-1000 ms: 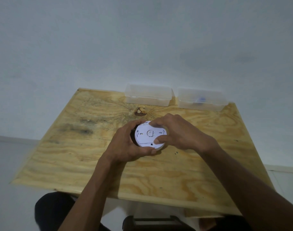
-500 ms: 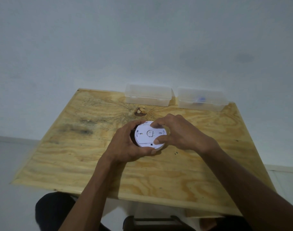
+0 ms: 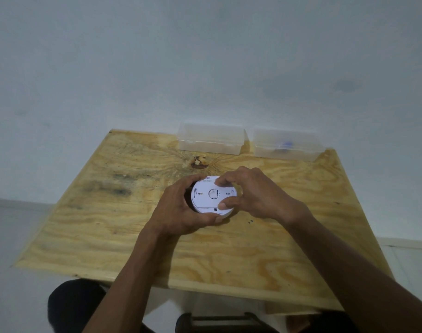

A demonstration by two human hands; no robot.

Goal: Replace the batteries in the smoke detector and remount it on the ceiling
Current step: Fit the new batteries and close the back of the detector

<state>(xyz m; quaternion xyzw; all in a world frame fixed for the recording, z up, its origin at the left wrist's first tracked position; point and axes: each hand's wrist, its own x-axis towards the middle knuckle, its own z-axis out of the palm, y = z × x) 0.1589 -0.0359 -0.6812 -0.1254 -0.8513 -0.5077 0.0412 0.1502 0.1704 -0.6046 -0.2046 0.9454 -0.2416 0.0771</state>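
I see the round white plastic smoke detector (image 3: 211, 194) held over the middle of the pale plywood table (image 3: 289, 248), its flat back plate facing up at me. My left hand (image 3: 181, 210) is cupped around its left and near rim, fingers curled over the far edge and thumb along the near side, gripping it firmly. My right hand (image 3: 255, 193) pinches the right side: forefinger on the top edge, thumb pressed on the lower right of the back plate. I cannot tell whether the detector touches the wood. Two clear rectangular plastic boxes (image 3: 211, 141) sit at the far edge, the right one (image 3: 288, 145) holding something small and blue
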